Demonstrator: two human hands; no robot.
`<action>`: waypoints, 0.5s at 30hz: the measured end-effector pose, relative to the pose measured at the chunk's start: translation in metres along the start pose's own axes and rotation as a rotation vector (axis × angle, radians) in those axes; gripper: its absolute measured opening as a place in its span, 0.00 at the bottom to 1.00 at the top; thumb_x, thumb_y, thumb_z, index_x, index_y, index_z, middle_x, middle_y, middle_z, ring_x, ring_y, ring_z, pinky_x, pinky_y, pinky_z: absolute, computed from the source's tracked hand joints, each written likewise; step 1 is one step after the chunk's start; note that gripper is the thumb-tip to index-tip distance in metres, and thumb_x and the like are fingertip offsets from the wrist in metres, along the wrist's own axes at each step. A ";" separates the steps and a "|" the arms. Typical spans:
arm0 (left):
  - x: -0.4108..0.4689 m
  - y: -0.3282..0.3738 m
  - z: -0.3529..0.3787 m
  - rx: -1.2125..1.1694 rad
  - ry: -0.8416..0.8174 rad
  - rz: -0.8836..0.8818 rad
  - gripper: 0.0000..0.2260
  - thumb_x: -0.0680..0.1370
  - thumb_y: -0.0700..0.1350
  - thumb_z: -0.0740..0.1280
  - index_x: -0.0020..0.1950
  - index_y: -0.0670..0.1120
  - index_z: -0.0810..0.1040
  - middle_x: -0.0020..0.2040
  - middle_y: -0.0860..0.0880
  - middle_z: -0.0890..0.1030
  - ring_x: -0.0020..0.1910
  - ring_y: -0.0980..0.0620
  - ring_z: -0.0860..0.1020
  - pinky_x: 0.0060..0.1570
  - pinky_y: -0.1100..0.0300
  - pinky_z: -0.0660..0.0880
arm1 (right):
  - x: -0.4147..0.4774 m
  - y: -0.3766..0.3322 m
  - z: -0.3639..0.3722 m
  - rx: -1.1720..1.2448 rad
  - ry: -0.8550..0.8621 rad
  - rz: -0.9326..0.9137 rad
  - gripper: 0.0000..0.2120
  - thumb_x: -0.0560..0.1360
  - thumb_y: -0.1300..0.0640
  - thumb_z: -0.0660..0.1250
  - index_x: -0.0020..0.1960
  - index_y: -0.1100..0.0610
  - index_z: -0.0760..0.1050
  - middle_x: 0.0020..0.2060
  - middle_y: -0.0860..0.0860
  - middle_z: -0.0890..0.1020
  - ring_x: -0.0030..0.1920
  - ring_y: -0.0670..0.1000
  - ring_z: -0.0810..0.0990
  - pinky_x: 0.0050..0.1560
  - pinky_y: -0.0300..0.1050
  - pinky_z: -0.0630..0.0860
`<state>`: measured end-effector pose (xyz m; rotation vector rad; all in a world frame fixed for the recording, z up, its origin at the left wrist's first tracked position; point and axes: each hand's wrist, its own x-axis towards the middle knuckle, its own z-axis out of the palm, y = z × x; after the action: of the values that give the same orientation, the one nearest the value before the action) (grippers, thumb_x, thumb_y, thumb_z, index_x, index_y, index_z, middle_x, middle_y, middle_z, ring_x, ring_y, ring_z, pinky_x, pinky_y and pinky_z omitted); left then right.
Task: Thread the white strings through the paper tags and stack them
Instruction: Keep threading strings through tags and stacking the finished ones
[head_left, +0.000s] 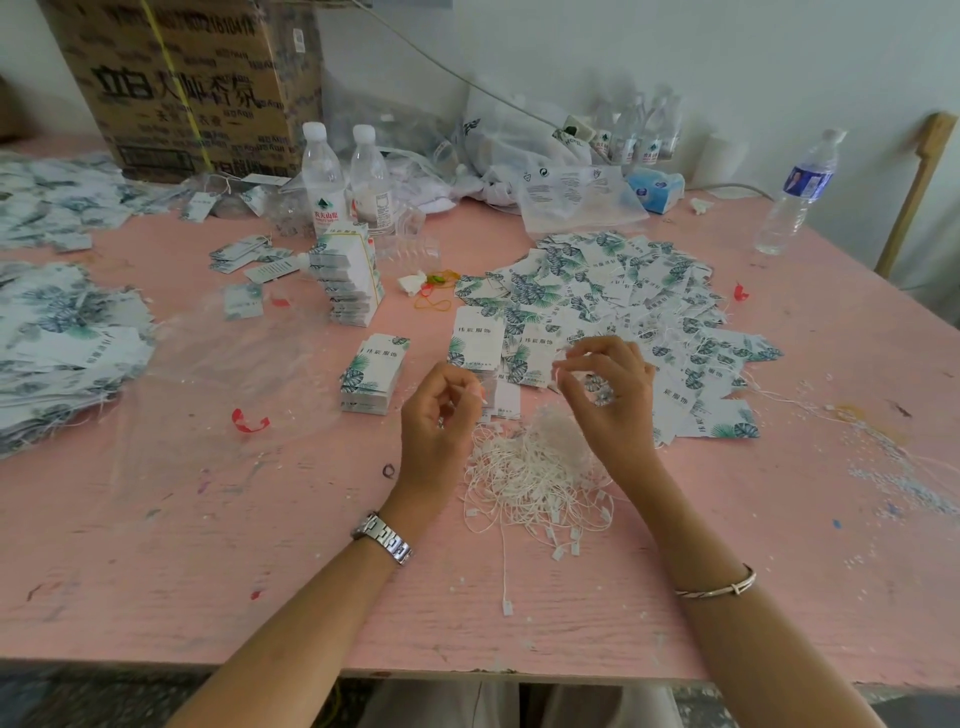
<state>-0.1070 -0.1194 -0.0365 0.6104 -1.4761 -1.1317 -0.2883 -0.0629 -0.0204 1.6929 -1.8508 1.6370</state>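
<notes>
Two hands over one string pile (530, 467): left hand (441, 410), right hand (608, 389), each pinching one white string (557, 370). One neat tag stack (374, 376) left of them, pink worktop (260, 545).

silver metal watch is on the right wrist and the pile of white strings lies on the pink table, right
No: the head view shows the silver metal watch on the left wrist. The pile of white strings does lie on the pink table.
</notes>
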 end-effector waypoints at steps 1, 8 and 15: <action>0.000 0.001 -0.001 -0.005 0.013 0.005 0.09 0.76 0.50 0.64 0.42 0.44 0.75 0.34 0.55 0.74 0.33 0.57 0.68 0.35 0.64 0.67 | 0.001 0.000 -0.002 0.032 0.030 0.033 0.07 0.75 0.55 0.72 0.42 0.58 0.83 0.46 0.52 0.81 0.53 0.55 0.77 0.59 0.60 0.67; 0.000 0.004 -0.003 -0.023 0.058 0.023 0.07 0.74 0.47 0.62 0.40 0.45 0.74 0.35 0.52 0.76 0.34 0.57 0.71 0.35 0.64 0.69 | 0.003 0.004 -0.001 0.003 0.020 0.159 0.04 0.75 0.63 0.71 0.42 0.57 0.81 0.42 0.47 0.82 0.49 0.53 0.77 0.57 0.62 0.69; 0.000 0.002 -0.002 -0.057 0.063 0.039 0.04 0.81 0.42 0.64 0.46 0.45 0.75 0.39 0.54 0.82 0.35 0.60 0.76 0.39 0.67 0.72 | 0.000 0.018 0.003 -0.417 -0.269 0.031 0.03 0.77 0.55 0.71 0.47 0.53 0.81 0.43 0.44 0.83 0.48 0.49 0.74 0.52 0.45 0.53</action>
<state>-0.1049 -0.1192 -0.0353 0.5706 -1.3919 -1.1114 -0.3010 -0.0689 -0.0324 1.7603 -2.1560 0.9695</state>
